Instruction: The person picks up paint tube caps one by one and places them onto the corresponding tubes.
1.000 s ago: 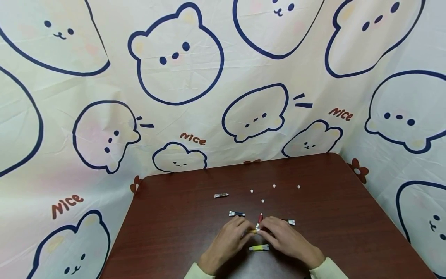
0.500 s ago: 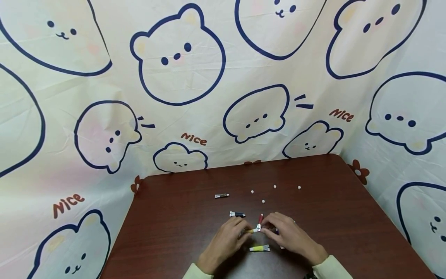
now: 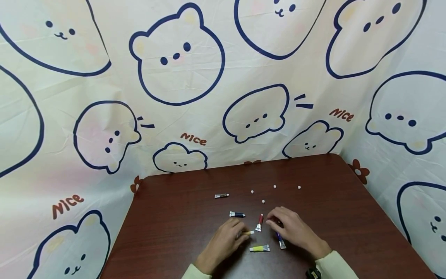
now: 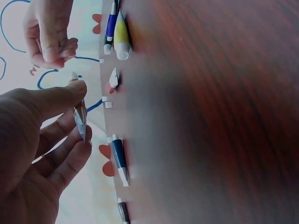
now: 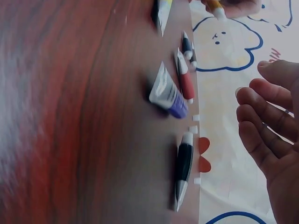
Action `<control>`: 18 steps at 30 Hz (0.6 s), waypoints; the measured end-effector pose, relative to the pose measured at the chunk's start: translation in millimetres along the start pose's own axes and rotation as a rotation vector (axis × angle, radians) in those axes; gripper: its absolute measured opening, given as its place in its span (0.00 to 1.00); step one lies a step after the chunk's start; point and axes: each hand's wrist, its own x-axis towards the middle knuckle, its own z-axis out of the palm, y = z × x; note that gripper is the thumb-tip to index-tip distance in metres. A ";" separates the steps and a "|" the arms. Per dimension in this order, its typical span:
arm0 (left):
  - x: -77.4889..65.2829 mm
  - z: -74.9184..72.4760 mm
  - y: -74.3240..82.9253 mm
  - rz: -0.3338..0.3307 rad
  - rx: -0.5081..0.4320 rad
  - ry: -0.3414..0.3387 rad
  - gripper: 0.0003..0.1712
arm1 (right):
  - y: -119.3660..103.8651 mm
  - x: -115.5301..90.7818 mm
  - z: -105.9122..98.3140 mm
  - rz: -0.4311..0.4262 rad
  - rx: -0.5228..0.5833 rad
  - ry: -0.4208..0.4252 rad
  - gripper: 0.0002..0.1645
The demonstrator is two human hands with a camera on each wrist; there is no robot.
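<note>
My left hand [image 3: 228, 238] pinches a small ochre paint tube [image 4: 80, 114] between thumb and fingers, its white tip [image 4: 74, 75] pointing toward the other hand. Nothing sits in my right hand [image 3: 292, 228], whose thumb and fingers [image 5: 250, 95] stand apart in the right wrist view. Below that hand lies a purple paint tube [image 3: 280, 241]. A black tube [image 5: 184, 161] shows in the right wrist view and is hidden by the hand in the head view. Between the hands lies a red tube [image 3: 259, 223], with a yellow tube [image 3: 259, 248] nearer the person.
A dark blue tube [image 3: 237, 214] lies beyond my left hand, and a dark brown-grey tube [image 3: 222, 196] farther back. Several small white caps [image 3: 263, 201] are scattered toward the back of the brown table [image 3: 167, 224]. A bear-print cloth [image 3: 177, 69] hangs behind it.
My right hand has drawn away rightward from the ochre tube and opened its fingers, uncovering the red and purple tubes. The left hand has moved slightly left, still holding the ochre tube.
</note>
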 end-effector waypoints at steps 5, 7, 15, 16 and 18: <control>-3.4 -1.2 -0.5 -0.015 0.018 -0.014 0.13 | 8.6 0.8 -2.8 0.013 -0.033 0.020 0.11; -4.9 -1.0 -0.5 -0.020 0.024 -0.021 0.14 | 11.8 1.5 -6.1 0.028 -0.043 0.029 0.11; -9.4 0.5 -2.0 -0.043 0.011 -0.046 0.13 | 25.5 6.3 -27.1 0.171 -0.050 0.035 0.08; -9.7 0.7 -2.3 -0.044 0.009 -0.047 0.13 | 27.5 6.9 -29.0 0.188 -0.049 0.027 0.07; -9.9 1.1 -2.9 -0.046 0.006 -0.049 0.12 | 31.8 7.7 -31.8 0.214 -0.051 0.016 0.06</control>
